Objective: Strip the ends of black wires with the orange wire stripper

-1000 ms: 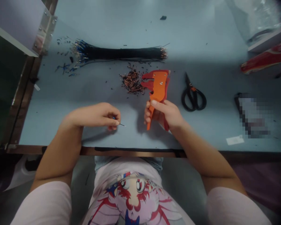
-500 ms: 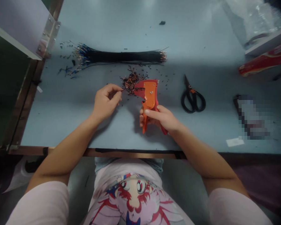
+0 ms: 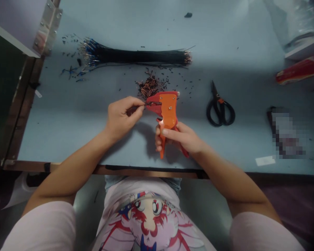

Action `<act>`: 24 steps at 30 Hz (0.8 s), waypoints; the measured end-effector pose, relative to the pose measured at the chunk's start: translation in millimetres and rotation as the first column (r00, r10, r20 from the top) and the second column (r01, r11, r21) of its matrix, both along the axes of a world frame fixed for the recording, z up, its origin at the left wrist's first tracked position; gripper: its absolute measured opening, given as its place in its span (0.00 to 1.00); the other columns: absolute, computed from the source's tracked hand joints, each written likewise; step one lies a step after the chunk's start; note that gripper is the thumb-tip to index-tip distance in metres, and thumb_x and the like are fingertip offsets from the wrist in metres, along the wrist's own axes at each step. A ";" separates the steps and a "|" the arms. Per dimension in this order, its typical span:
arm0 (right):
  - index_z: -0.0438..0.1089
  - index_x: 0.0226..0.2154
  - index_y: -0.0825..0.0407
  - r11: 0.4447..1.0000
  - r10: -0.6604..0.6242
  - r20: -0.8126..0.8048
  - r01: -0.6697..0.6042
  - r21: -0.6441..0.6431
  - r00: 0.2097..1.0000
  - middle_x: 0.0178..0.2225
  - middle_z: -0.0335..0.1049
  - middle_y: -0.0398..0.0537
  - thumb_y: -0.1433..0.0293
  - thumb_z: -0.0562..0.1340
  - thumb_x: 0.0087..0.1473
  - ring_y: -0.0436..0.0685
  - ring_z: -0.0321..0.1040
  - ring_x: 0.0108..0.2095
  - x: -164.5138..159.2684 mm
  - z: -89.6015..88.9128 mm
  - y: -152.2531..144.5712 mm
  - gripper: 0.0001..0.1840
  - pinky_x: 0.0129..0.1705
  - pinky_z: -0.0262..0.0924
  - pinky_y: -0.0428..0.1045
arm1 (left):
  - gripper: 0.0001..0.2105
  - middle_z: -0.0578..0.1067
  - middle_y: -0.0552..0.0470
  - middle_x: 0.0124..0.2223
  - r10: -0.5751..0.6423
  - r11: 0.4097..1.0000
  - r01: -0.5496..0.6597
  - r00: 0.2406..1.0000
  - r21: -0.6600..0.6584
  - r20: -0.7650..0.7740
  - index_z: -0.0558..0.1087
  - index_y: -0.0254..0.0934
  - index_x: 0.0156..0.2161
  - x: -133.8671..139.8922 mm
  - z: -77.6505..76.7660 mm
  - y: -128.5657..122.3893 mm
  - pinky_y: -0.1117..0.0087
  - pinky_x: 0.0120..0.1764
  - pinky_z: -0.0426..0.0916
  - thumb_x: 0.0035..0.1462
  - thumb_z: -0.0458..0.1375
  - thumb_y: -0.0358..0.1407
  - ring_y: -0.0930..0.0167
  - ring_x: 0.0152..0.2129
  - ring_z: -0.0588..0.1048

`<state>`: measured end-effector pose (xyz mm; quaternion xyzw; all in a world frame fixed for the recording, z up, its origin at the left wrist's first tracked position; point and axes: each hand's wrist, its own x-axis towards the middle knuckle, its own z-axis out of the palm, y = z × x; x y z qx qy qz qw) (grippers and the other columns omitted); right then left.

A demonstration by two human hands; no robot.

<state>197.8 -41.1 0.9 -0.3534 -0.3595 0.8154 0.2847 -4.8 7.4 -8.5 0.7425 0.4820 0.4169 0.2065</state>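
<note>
our left hand (image 3: pixel 125 114), at 9 o'clock from the stripper (image 3: pixel 169 108), pinches a wire (image 3: pixel 147 104), presumably to line it up with the red jaws; depth we cannot tell. bundle (image 3: pixel 141 56) at 11, lying straight, we judge to avoid tangles. scraps (image 3: pixel 148 85) between 10 and 11, near the jaws. our right hand (image 3: pixel 180 137), about 5, wraps the stripper, likely for squeezing. scissors (image 3: pixel 220 108) at 3, lying apart.

The left hand (image 3: pixel 124 114) pinches with left thumb (image 3: pixel 136 114) and forefinger (image 3: pixel 133 101), left forearm (image 3: pixel 80 162) slanting inward; the right hand (image 3: pixel 181 137) curls in a grip, right thumb (image 3: pixel 170 134) laid across, right forearm (image 3: pixel 226 170) angled inward
</note>
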 end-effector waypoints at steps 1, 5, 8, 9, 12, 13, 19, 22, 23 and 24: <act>0.66 0.32 0.56 1.000 0.005 0.000 -0.005 -0.001 1.000 0.25 0.69 0.45 0.61 0.66 0.51 0.54 0.71 0.25 -0.4 0.1 -0.2 0.15 0.27 0.69 0.50 | 0.04 0.76 0.57 0.27 0.005 1.000 -0.005 1.000 -0.003 -0.012 0.75 0.38 0.31 0.1 0.5 -0.4 0.77 0.28 0.63 0.53 0.57 0.32 0.79 0.22 0.69; 0.66 0.31 0.56 1.000 0.011 0.010 -0.010 -0.004 1.000 0.24 0.69 0.45 0.61 0.65 0.52 0.54 0.70 0.24 -1.3 0.1 -1.3 0.14 0.27 0.69 0.49 | 0.05 0.76 0.55 0.28 0.021 0.999 -0.023 0.998 -0.044 -0.060 0.75 0.38 0.31 0.3 2.9 -1.8 0.75 0.29 0.64 0.53 0.56 0.33 0.77 0.22 0.69; 0.66 0.30 0.56 1.000 0.004 0.024 -0.004 -0.020 1.000 0.23 0.68 0.45 0.60 0.64 0.53 0.53 0.70 0.23 -1.8 -0.1 -1.9 0.15 0.27 0.69 0.50 | 0.05 0.76 0.55 0.28 0.025 0.999 -0.028 0.997 -0.045 -0.067 0.75 0.38 0.31 0.2 4.0 -2.3 0.75 0.29 0.64 0.53 0.55 0.33 0.77 0.22 0.69; 0.66 0.29 0.56 1.000 0.004 0.024 -0.004 -0.025 1.000 0.23 0.68 0.45 0.60 0.64 0.53 0.52 0.69 0.23 -1.9 -0.1 -2.1 0.15 0.27 0.69 0.50 | 0.05 0.76 0.55 0.28 0.024 0.999 -0.027 0.997 -0.045 -0.067 0.74 0.38 0.31 0.2 4.2 -2.4 0.75 0.29 0.64 0.53 0.55 0.33 0.77 0.23 0.69; 0.65 0.28 0.56 1.000 0.014 0.021 -0.013 -0.021 1.000 0.22 0.67 0.44 0.59 0.63 0.54 0.52 0.68 0.22 -2.1 -0.3 -2.5 0.16 0.27 0.68 0.50 | 0.05 0.75 0.55 0.28 0.015 0.998 -0.018 0.998 -0.053 -0.059 0.74 0.39 0.31 -0.3 4.9 -2.3 0.75 0.29 0.63 0.52 0.55 0.33 0.77 0.22 0.68; 0.65 0.28 0.56 1.000 0.018 0.024 -0.018 -0.015 1.000 0.22 0.67 0.44 0.59 0.63 0.54 0.52 0.68 0.22 -2.2 -0.4 -2.6 0.16 0.27 0.68 0.50 | 0.05 0.75 0.55 0.28 0.009 0.998 -0.013 0.998 -0.060 -0.057 0.74 0.39 0.31 -0.6 5.2 -2.3 0.75 0.29 0.63 0.53 0.55 0.33 0.77 0.22 0.68; 0.64 0.24 0.56 0.999 0.032 0.042 -0.033 0.025 0.999 0.21 0.65 0.43 0.57 0.63 0.53 0.50 0.67 0.20 -5.3 -1.3 -3.5 0.19 0.25 0.68 0.49 | 0.06 0.73 0.56 0.25 -0.021 0.999 0.016 0.994 -0.047 -0.104 0.74 0.40 0.30 -2.5 8.6 -2.8 0.73 0.29 0.63 0.53 0.55 0.33 0.76 0.21 0.67; 0.63 0.23 0.56 0.999 0.037 0.043 -0.038 0.039 0.998 0.19 0.63 0.42 0.57 0.63 0.53 0.49 0.65 0.19 -6.6 -1.3 -4.2 0.20 0.24 0.67 0.48 | 0.06 0.72 0.56 0.24 -0.021 1.000 0.018 0.995 -0.024 -0.097 0.73 0.39 0.29 -2.1 10.3 -3.9 0.74 0.29 0.62 0.53 0.54 0.32 0.76 0.20 0.66; 0.63 0.22 0.56 0.998 0.036 0.046 -0.038 0.040 0.998 0.19 0.63 0.42 0.57 0.63 0.54 0.49 0.65 0.18 -6.7 -1.2 -4.4 0.21 0.23 0.67 0.48 | 0.06 0.72 0.56 0.24 -0.018 1.000 0.015 0.995 -0.024 -0.094 0.73 0.39 0.29 -1.7 10.7 -4.3 0.73 0.29 0.62 0.53 0.54 0.32 0.76 0.20 0.66; 0.63 0.22 0.55 0.999 0.034 0.049 -0.036 0.041 0.998 0.19 0.63 0.42 0.57 0.63 0.54 0.49 0.65 0.18 -6.6 -1.0 -4.6 0.21 0.23 0.67 0.47 | 0.06 0.72 0.56 0.24 -0.012 1.000 0.009 0.996 -0.028 -0.094 0.72 0.39 0.29 -1.3 11.0 -4.7 0.73 0.29 0.62 0.53 0.54 0.32 0.76 0.20 0.66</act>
